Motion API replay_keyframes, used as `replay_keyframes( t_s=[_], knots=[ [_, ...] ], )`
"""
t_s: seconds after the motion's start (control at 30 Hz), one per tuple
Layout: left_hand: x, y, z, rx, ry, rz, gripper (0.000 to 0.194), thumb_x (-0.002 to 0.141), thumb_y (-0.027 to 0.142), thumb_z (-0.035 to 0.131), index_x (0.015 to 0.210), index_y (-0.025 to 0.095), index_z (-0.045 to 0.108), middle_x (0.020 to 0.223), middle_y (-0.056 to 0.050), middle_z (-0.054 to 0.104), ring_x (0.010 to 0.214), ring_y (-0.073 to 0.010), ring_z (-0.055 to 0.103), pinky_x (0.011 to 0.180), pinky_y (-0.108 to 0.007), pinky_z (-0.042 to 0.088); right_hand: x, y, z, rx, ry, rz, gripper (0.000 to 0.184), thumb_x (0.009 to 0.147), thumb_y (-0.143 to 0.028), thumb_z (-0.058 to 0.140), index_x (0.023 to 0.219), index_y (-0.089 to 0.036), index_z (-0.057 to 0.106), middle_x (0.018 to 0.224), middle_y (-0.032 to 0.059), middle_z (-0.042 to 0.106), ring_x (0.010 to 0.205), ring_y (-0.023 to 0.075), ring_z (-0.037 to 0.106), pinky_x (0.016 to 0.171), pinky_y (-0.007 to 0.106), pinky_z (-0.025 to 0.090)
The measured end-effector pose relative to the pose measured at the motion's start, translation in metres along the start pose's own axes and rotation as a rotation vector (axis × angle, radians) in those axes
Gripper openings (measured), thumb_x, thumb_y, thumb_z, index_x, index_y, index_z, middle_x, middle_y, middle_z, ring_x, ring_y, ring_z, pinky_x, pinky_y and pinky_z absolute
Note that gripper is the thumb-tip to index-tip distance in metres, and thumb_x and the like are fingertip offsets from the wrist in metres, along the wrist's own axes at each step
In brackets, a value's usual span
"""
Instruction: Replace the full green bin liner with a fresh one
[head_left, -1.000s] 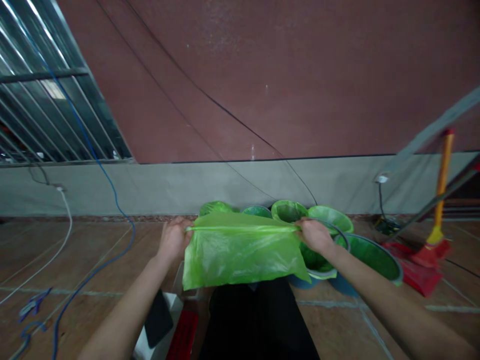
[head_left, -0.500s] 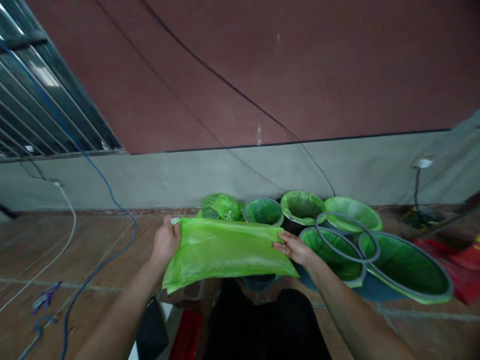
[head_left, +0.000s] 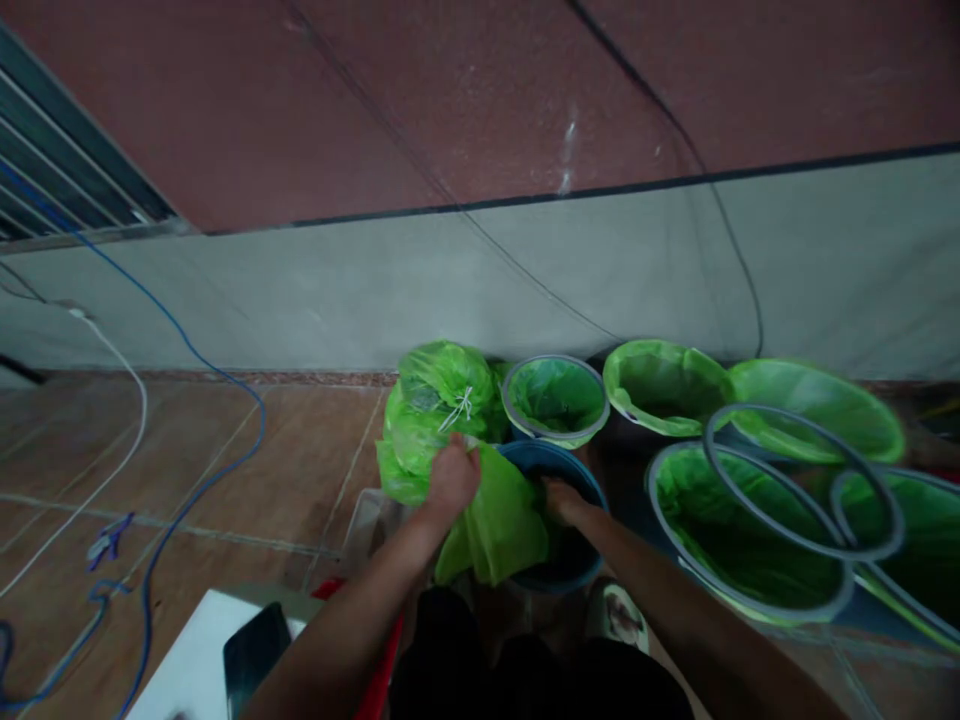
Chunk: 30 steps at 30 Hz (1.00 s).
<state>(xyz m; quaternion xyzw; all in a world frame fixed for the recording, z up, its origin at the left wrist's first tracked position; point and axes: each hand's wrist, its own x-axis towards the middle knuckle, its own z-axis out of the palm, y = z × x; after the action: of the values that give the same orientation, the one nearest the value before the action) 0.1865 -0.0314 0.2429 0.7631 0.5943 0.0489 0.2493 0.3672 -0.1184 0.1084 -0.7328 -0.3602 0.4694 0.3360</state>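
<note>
A green trash bag [head_left: 499, 525] hangs bunched over the left side of a blue bin [head_left: 598, 490] in front of me. My left hand [head_left: 454, 474] is closed around the bag's top corner, beside the bin's rim. Inside the bin's mouth, my right hand [head_left: 564, 500] is closed at the bag's right edge; its fingertips are partly hidden. Just beyond my left hand sit bulging green bags [head_left: 431, 405], tied with white string. Behind the blue bin stands a smaller bin with a grey rim [head_left: 555, 358] and a green liner.
More green-lined bins [head_left: 660, 400] stand to the right, with a loose grey ring [head_left: 806, 410] lying across some. At lower left a phone [head_left: 255, 650] rests on a white surface [head_left: 191, 655]. A blue hose [head_left: 259, 420] and purple clip [head_left: 111, 540] lie on the tiles.
The bag was stretched flat between both hands; now it is lowered and bunched at the blue bin. My right hand has moved down into the bin. The view has tilted lower.
</note>
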Motion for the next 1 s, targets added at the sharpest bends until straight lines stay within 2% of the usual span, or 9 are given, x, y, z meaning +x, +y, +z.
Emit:
replay_keyframes(
  t_s=[0.13,0.23,0.3,0.4,0.53,0.6,0.73,0.87,1.0],
  knots=[
    [0.029,0.021,0.047,-0.127,-0.118,-0.007,0.040,0.088,0.028,0.049,0.118,0.002,0.051,0.109,-0.029,0.063,0.108,-0.0357,0.061,0.089,-0.041,0.043,-0.003,-0.017,-0.013,-0.033,0.000,0.051,0.014,0.075,-0.024,0.063,0.086,-0.016,0.066,0.097,0.0109,0.069,0.102,0.0249,0.063,0.085,0.033,0.049],
    [0.041,0.026,0.074,-0.265,-0.256,0.011,0.047,0.083,0.039,0.058,0.115,0.004,0.055,0.110,-0.025,0.065,0.106,-0.0325,0.062,0.088,-0.037,0.045,-0.023,-0.027,-0.015,0.108,-0.049,0.072,0.040,0.089,-0.052,0.043,0.108,-0.022,0.061,0.104,0.0079,0.069,0.089,0.0213,0.067,0.069,0.031,0.053],
    [0.042,0.025,0.088,-0.364,-0.351,0.046,0.053,0.083,0.046,0.058,0.118,0.007,0.055,0.111,-0.019,0.067,0.103,-0.0274,0.063,0.086,-0.033,0.046,-0.035,-0.024,-0.011,0.170,-0.076,0.024,0.048,0.086,-0.056,0.047,0.120,-0.023,0.055,0.111,0.0082,0.067,0.094,0.0222,0.066,0.073,0.033,0.053],
    [0.033,0.013,0.098,-0.459,-0.454,0.096,0.063,0.084,0.051,0.056,0.129,0.007,0.049,0.116,-0.017,0.066,0.103,-0.0236,0.064,0.086,-0.029,0.048,-0.041,-0.003,-0.004,-0.021,0.024,-0.032,0.052,0.074,-0.039,0.065,0.121,-0.018,0.055,0.109,0.0102,0.067,0.100,0.0257,0.064,0.086,0.035,0.049],
    [0.011,-0.012,0.096,-0.443,-0.498,0.148,0.086,0.071,0.049,0.071,0.138,0.004,0.040,0.124,-0.021,0.061,0.108,-0.0275,0.062,0.091,-0.033,0.047,-0.037,0.024,0.000,-0.156,0.143,-0.010,0.025,0.075,-0.029,0.057,0.094,-0.016,0.065,0.096,0.0122,0.069,0.095,0.0295,0.064,0.087,0.039,0.047],
    [-0.003,-0.021,0.094,-0.296,-0.489,0.216,0.086,0.060,0.043,0.079,0.133,0.010,0.047,0.120,-0.017,0.064,0.105,-0.0287,0.063,0.089,-0.034,0.048,-0.037,0.030,0.000,-0.130,0.126,-0.030,0.025,0.079,-0.036,0.053,0.089,-0.017,0.064,0.089,0.0098,0.069,0.088,0.0269,0.065,0.081,0.037,0.048],
    [-0.018,-0.027,0.086,-0.019,-0.427,0.254,0.029,0.069,0.024,0.070,0.096,0.017,0.069,0.093,-0.012,0.072,0.092,-0.0280,0.067,0.085,-0.033,0.049,-0.045,0.032,-0.009,0.113,0.086,-0.064,0.044,0.079,-0.056,0.054,0.093,-0.015,0.063,0.083,0.0066,0.069,0.077,0.0217,0.064,0.068,0.031,0.049],
    [0.000,-0.036,0.065,0.051,-0.291,0.225,0.029,0.078,0.010,0.053,0.101,0.017,0.069,0.098,-0.014,0.071,0.101,-0.0277,0.063,0.094,-0.037,0.045,-0.060,0.038,-0.039,0.214,0.082,-0.033,0.056,0.078,-0.069,0.048,0.082,-0.014,0.061,0.066,0.0036,0.063,0.059,0.0171,0.057,0.055,0.028,0.044],
    [0.027,-0.040,0.039,0.101,-0.192,0.275,0.037,0.083,0.007,0.041,0.106,0.016,0.067,0.109,-0.015,0.068,0.114,-0.0289,0.056,0.106,-0.045,0.034,-0.082,0.048,-0.060,-0.089,0.092,-0.069,0.052,0.084,-0.063,0.044,0.089,-0.016,0.065,0.078,0.0066,0.069,0.075,0.0222,0.063,0.068,0.031,0.047]
  ],
)
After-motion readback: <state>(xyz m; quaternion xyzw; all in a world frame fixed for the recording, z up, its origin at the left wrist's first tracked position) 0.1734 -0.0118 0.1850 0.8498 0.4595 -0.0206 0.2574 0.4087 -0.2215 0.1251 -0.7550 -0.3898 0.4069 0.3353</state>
